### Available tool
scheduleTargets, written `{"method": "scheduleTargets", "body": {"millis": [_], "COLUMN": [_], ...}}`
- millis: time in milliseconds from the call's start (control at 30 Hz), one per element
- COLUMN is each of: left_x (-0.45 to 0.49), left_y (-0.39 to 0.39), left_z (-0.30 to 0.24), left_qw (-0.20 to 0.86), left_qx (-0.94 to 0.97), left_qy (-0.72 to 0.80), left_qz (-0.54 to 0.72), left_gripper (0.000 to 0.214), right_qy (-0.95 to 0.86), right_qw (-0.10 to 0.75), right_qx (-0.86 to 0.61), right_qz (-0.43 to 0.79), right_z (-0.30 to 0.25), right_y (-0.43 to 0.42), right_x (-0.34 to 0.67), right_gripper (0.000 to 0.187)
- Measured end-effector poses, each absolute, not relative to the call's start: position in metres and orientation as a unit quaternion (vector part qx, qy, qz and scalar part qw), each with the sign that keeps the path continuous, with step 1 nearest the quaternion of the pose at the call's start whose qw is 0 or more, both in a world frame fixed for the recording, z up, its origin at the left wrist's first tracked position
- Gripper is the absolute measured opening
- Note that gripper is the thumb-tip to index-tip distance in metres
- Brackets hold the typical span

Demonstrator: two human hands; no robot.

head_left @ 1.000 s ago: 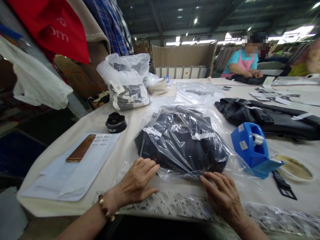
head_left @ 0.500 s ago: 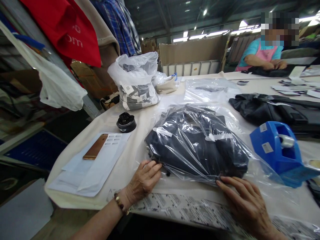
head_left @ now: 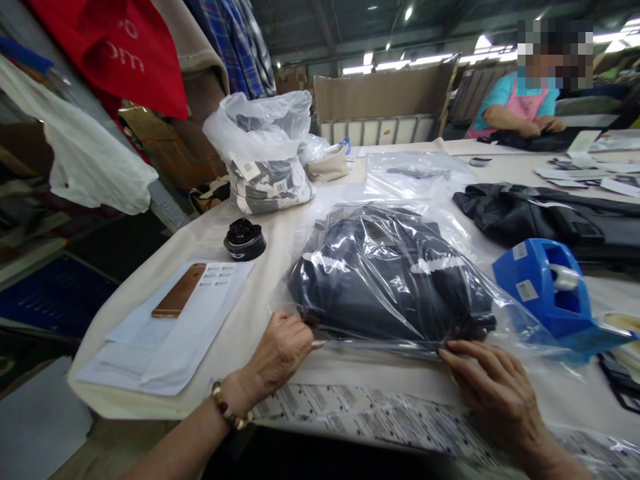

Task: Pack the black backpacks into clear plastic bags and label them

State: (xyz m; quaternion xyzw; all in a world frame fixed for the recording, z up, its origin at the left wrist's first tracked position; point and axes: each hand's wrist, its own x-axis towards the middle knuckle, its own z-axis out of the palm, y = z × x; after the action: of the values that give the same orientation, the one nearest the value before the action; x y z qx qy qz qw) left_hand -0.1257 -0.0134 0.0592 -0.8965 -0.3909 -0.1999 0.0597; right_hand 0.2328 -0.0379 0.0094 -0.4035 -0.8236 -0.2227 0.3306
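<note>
A clear plastic bag point(head_left: 395, 280) with a folded dark garment inside lies on the cream table point(head_left: 240, 333) in front of me. My left hand point(head_left: 280, 350) pinches the bag's near left edge, fingers curled on the plastic. My right hand point(head_left: 493, 387) rests at the bag's near right edge, fingers stretched and pressing the plastic flap down. The flap along the near edge is lifted and folded a little.
A blue tape dispenser point(head_left: 555, 293) stands right of the bag. Papers with a phone point(head_left: 180, 300) lie at left, a black round object point(head_left: 245, 239) behind them. A stuffed white bag point(head_left: 265, 153), dark garments point(head_left: 545, 217) and sheets of printed labels point(head_left: 380, 417) are around. A person point(head_left: 520, 100) works at the far right.
My left hand has curled from flat into a pinch on the bag's near left edge. The near flap has lifted, and my right hand has stayed at the right edge.
</note>
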Motion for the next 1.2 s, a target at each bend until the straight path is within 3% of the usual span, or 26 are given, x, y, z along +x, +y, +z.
{"method": "scheduleTargets", "body": {"millis": [233,467,867,1200], "left_x": [-0.132,-0.132,-0.133,-0.139], "left_y": [-0.003,0.006,0.008,-0.003], "left_z": [0.057,0.061,0.056,0.053], "left_qw": [-0.046,-0.183,-0.212,-0.142], "left_qx": [-0.868,-0.79,-0.772,-0.836], "left_qy": [-0.463,-0.559,-0.56,-0.475], "left_qz": [-0.172,-0.173,-0.212,-0.237], "left_gripper": [0.047,0.043,0.043,0.031], "right_qy": [-0.811,-0.802,-0.781,-0.72], "right_qw": [0.339,0.349,0.397,0.385], "right_qx": [-0.426,-0.437,-0.464,-0.548], "right_qz": [-0.213,-0.209,-0.134,-0.183], "right_z": [0.013,0.012,0.022,0.02], "right_y": [-0.041,-0.042,-0.064,-0.091], "right_x": [0.225,0.222,0.229,0.295], "right_gripper": [0.017,0.018,0.029,0.016]}}
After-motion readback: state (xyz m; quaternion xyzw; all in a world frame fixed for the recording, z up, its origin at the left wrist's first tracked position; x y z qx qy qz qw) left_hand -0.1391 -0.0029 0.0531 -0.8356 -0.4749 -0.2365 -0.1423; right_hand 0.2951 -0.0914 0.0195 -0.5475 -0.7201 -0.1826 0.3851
